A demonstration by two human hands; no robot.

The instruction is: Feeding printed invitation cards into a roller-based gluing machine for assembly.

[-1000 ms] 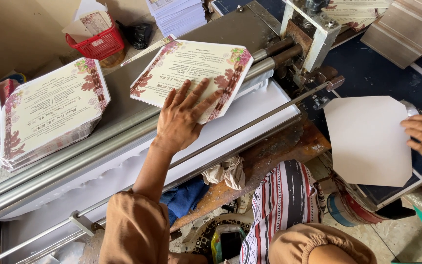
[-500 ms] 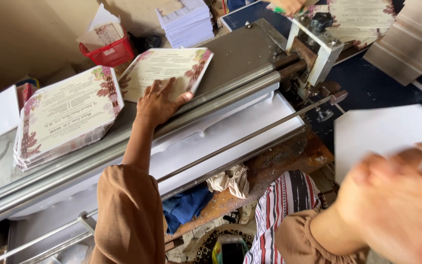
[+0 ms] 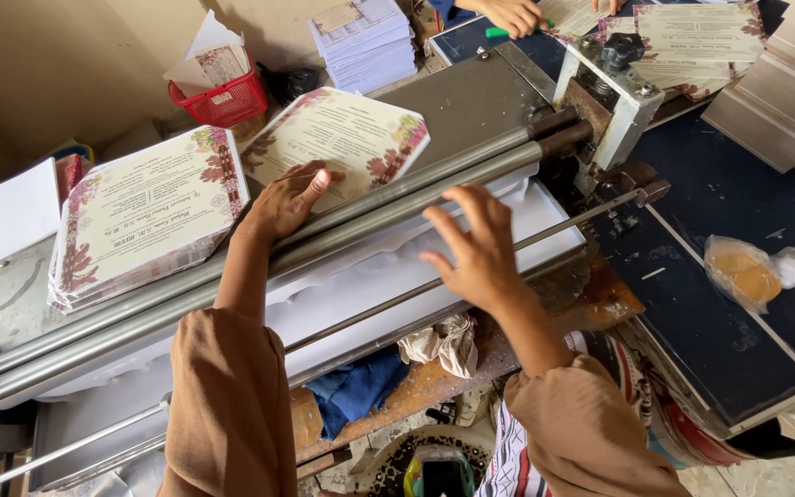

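Left hand (image 3: 289,198), flat, pins card (image 3: 338,140) against rollers (image 3: 397,198) at centre; right hand (image 3: 478,250) hovers open, empty; we see no grasp.

**Colours at the roller press**

Cream cards with maroon floral borders are showing in the centre card (image 3: 342,138) and the left stack (image 3: 144,216). A red basket (image 3: 224,99) is sitting upper left. Grey steel rollers (image 3: 397,198) are crossing the middle. Tan-brown sleeves (image 3: 227,405) are filling the bottom, over a blue cloth (image 3: 356,391).
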